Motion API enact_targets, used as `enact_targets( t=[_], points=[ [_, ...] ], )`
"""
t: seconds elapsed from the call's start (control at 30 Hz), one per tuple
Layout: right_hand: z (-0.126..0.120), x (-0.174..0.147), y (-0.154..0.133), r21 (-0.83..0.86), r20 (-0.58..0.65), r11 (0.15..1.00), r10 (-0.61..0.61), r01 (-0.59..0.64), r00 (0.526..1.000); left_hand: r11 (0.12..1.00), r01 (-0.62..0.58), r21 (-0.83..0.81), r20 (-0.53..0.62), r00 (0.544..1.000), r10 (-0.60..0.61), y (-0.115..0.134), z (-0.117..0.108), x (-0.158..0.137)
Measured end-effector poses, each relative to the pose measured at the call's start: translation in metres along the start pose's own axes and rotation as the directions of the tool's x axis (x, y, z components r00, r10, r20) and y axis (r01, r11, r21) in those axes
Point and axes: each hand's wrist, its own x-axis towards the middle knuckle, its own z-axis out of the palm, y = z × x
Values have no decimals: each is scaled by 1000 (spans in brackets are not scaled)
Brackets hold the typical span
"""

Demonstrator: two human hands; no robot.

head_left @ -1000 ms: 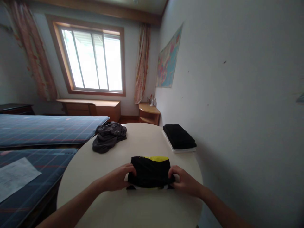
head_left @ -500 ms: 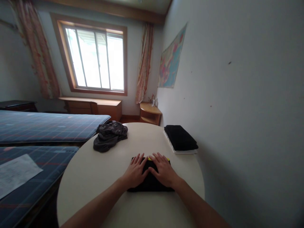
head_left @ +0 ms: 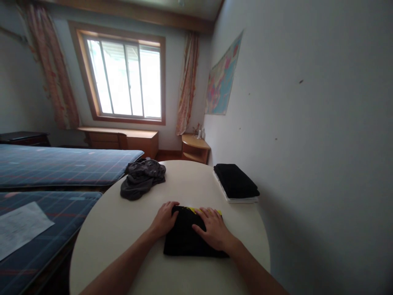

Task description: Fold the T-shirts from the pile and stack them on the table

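A folded black garment (head_left: 181, 239) with a yellow patterned strip along its far edge lies flat on the round white table (head_left: 123, 241). My left hand (head_left: 164, 220) is at its far left corner, fingers curled along the edge and thumb on top, with the corner between them. On the garment's right half rests my right hand (head_left: 213, 229), palm down, fingers stretched out and thumb spread to the left. A crumpled dark grey garment (head_left: 143, 178) lies at the table's far left. Farther right, a stack of folded black clothes (head_left: 236, 180) sits on something white.
The wall (head_left: 322, 172) runs close along the table's right side. To the left are plaid mattresses (head_left: 70, 166), one with a paper sheet (head_left: 24, 227) on it. A desk (head_left: 141, 141) and a corner shelf (head_left: 195, 142) stand beyond, below the window (head_left: 123, 78).
My left hand has moved left from the garment's middle to its far left corner. My right hand has shifted slightly right and stays on top. More of the yellow strip shows.
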Motion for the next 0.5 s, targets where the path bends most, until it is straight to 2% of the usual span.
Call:
enact_targets(
  t=[0.17, 0.23, 0.3, 0.4, 0.5],
  points=[
    [-13, 27, 0, 18, -53, 998, 63, -62, 997, 968, -77, -241, -81, 995, 59, 8, 0, 3],
    [-18, 40, 3, 29, -42, 1000, -6, 8, 999, 948, -132, -291, -104, 989, 106, 12, -1, 3],
    [-24, 50, 9, 87, 25, 990, -114, 112, 993, 924, -165, -344, -118, 984, 131, 16, -3, 2],
    [-31, 58, 18, 182, 141, 969, -195, 168, 971, 896, -143, -419, -118, 988, 103, 19, -3, 1],
    [-38, 60, 25, 159, 162, 973, -191, 165, 968, 873, -62, -484, -96, 995, 18, 19, 2, 1]
  ],
)
